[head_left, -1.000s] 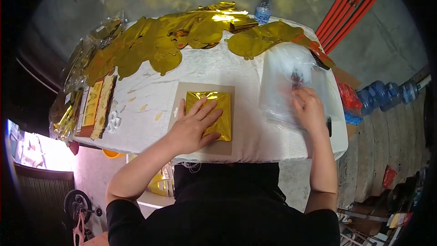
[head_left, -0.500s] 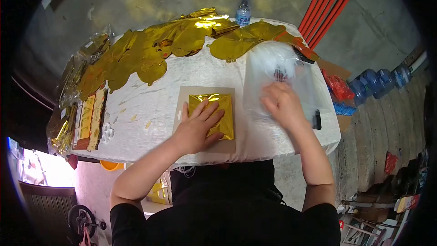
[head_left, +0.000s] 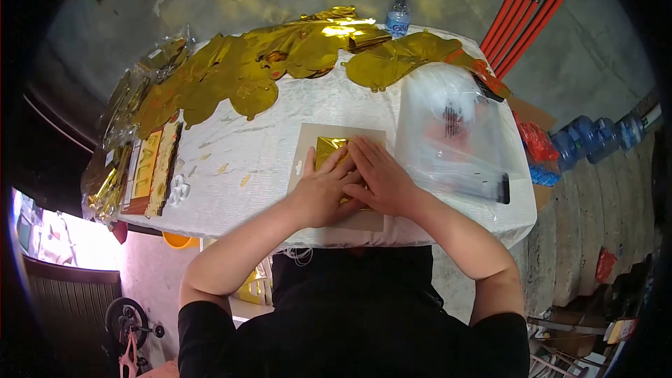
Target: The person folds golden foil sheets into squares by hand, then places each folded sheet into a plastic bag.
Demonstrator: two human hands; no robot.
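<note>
A folded gold foil piece [head_left: 327, 145] lies on a grey-brown card [head_left: 303, 141] near the table's front edge. My left hand [head_left: 322, 192] rests flat on the foil with its fingers spread. Lying against it from the right, my right hand [head_left: 381, 178] has its fingers stretched out over the foil's right side, the fingertips meeting those of the left. Most of the foil is hidden under both hands. To the right of the card is a stack of clear plastic bags [head_left: 448, 133] with dark printing.
Flat gold foil balloons [head_left: 252, 63] spread along the table's far side. A water bottle [head_left: 398, 14] stands at the back edge. Wrapped foil packs [head_left: 115, 175], printed cards [head_left: 143, 171] and a white ribbon coil [head_left: 179, 190] lie at the left. Large blue water jugs [head_left: 588, 136] are on the floor at right.
My right hand has moved left from the plastic bags onto the foil beside my left hand. My left hand stays on the foil. The whole view has shifted slightly.
</note>
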